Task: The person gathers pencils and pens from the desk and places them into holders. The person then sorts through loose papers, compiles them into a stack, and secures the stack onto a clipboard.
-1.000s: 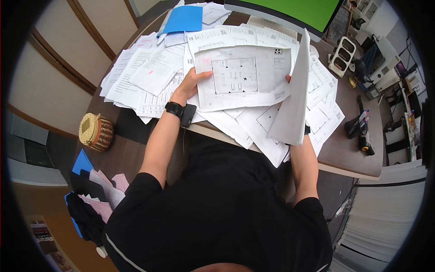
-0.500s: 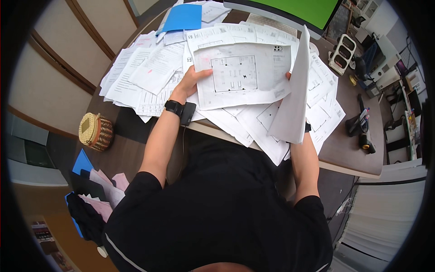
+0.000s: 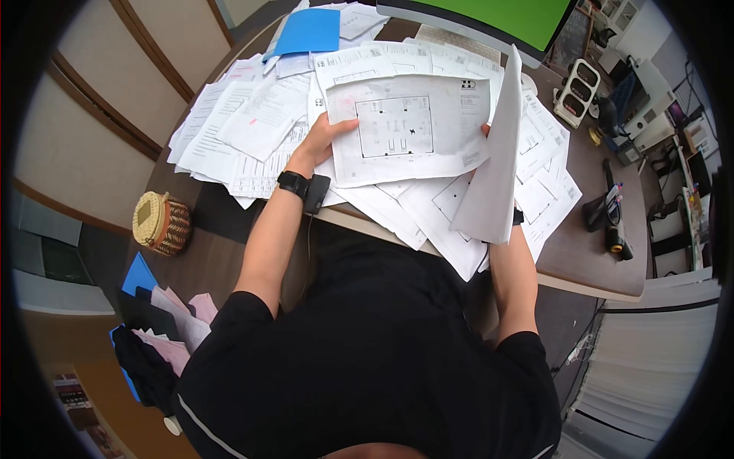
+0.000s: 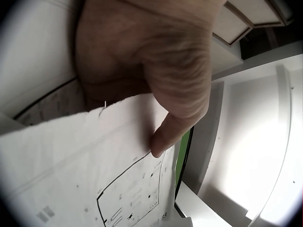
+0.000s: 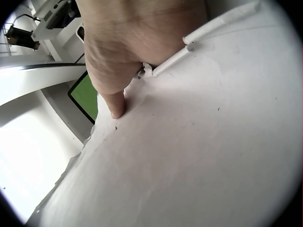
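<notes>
A printed plan sheet [image 3: 397,138] is held up over the desk between both hands. The left hand [image 3: 325,139] grips its left edge, thumb on the printed face; the left wrist view shows this hand [image 4: 151,61] with the thumb over the sheet [image 4: 128,156] and its fingers behind. At the right edge the right hand is mostly hidden by a turned-up sheet [image 3: 497,161]; only a thumb tip shows. In the right wrist view the right hand [image 5: 137,47] pinches the blank side of paper [image 5: 180,142] under its thumb, other fingers hidden.
Loose printed sheets [image 3: 260,115] spread over the desk [image 3: 592,264], with a blue folder [image 3: 310,30] at the back left. Behind stands a monitor [image 3: 497,23]. A woven basket [image 3: 162,222] is at the left, a pen holder [image 3: 600,214] and a white three-part holder [image 3: 577,93] at the right.
The held sheet has shifted very slightly up and then back down. Both hands keep their hold.
</notes>
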`<state>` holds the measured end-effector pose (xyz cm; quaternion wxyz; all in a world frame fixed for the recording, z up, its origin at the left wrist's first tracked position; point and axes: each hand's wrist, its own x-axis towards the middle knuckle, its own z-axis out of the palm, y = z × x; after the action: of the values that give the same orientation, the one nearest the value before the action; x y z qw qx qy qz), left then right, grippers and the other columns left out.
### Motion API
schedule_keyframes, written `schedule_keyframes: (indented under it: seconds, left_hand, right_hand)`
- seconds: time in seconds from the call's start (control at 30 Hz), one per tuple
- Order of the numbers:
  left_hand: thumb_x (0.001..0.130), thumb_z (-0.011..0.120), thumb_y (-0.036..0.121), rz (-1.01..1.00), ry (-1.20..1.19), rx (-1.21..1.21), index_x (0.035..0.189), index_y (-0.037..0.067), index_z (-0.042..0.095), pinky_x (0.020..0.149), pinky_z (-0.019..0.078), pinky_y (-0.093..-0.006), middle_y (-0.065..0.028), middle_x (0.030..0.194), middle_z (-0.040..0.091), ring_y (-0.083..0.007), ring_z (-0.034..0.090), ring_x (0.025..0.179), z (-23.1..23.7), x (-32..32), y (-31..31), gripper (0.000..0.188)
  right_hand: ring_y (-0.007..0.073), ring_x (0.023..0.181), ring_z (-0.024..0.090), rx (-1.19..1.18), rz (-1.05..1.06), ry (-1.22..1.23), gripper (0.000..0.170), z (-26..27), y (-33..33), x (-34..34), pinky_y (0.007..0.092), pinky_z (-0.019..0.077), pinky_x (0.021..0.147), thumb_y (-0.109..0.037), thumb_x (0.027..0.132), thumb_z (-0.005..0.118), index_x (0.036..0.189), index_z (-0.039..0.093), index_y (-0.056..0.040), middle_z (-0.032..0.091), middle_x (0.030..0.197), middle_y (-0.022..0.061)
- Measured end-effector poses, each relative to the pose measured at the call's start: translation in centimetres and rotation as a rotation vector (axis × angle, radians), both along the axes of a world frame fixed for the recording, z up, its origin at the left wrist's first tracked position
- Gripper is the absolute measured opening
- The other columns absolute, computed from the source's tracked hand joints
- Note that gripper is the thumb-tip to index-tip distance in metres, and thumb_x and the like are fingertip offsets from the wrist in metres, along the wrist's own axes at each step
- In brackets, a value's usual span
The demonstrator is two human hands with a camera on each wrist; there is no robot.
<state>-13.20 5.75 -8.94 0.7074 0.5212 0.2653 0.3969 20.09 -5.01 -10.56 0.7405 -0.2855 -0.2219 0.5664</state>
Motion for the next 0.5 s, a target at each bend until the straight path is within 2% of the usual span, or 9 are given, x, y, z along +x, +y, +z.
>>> schedule_keyframes:
  seconds: [0.07,0.13,0.27,0.37,0.5]
  left_hand:
    - [0.08,0.07,0.015,0.001,0.01,-0.003,0.124,-0.006,0.047,0.086,0.0513,-0.0357,-0.0163,0.116,0.059,-0.0247,0.06,0.102,0.2,-0.1,-0.1,0.054]
    - [0.08,0.07,0.015,-0.001,0.017,-0.007,0.124,-0.006,0.047,0.086,0.0514,-0.0358,-0.0164,0.116,0.058,-0.0247,0.06,0.102,0.2,0.0,-0.3,0.054]
    - [0.08,0.069,0.015,0.003,0.026,-0.012,0.124,-0.006,0.047,0.087,0.0512,-0.0359,-0.0164,0.117,0.058,-0.0247,0.06,0.102,0.5,-0.1,-0.3,0.053]
    - [0.08,0.07,0.015,0.005,0.021,-0.004,0.124,-0.006,0.047,0.087,0.0512,-0.0359,-0.0164,0.117,0.058,-0.0247,0.06,0.102,0.2,0.0,-0.3,0.054]
    - [0.079,0.07,0.015,-0.005,0.01,-0.004,0.124,-0.006,0.047,0.087,0.0509,-0.0358,-0.0162,0.116,0.059,-0.0246,0.06,0.102,0.1,-0.1,-0.1,0.054]
  right_hand:
    - [0.0183,0.106,0.053,-0.005,0.001,-0.013,0.024,-1.1,0.1,0.4,0.0301,0.0456,0.094,-0.022,0.089,0.062,0.109,0.06,-0.0068,0.057,0.111,0.0076]
    - [0.0179,0.106,0.053,-0.057,-0.013,0.016,0.024,0.7,-0.6,-0.5,0.0299,0.0457,0.094,-0.022,0.089,0.062,0.108,0.061,-0.0068,0.057,0.11,0.0076]
    - [0.0171,0.105,0.053,0.01,0.001,-0.011,0.026,-1.0,0.1,0.4,0.0287,0.0457,0.093,-0.023,0.089,0.062,0.11,0.06,-0.0069,0.057,0.11,0.0075]
    - [0.0165,0.105,0.053,-0.03,-0.022,0.016,0.029,0.4,-0.1,-0.3,0.0278,0.0453,0.093,-0.022,0.089,0.063,0.112,0.058,-0.0065,0.057,0.11,0.0071]
    - [0.0168,0.106,0.053,-0.028,-0.007,0.021,0.029,-0.2,-0.2,-0.2,0.0281,0.0448,0.094,-0.021,0.089,0.063,0.113,0.058,-0.0066,0.056,0.112,0.0073]
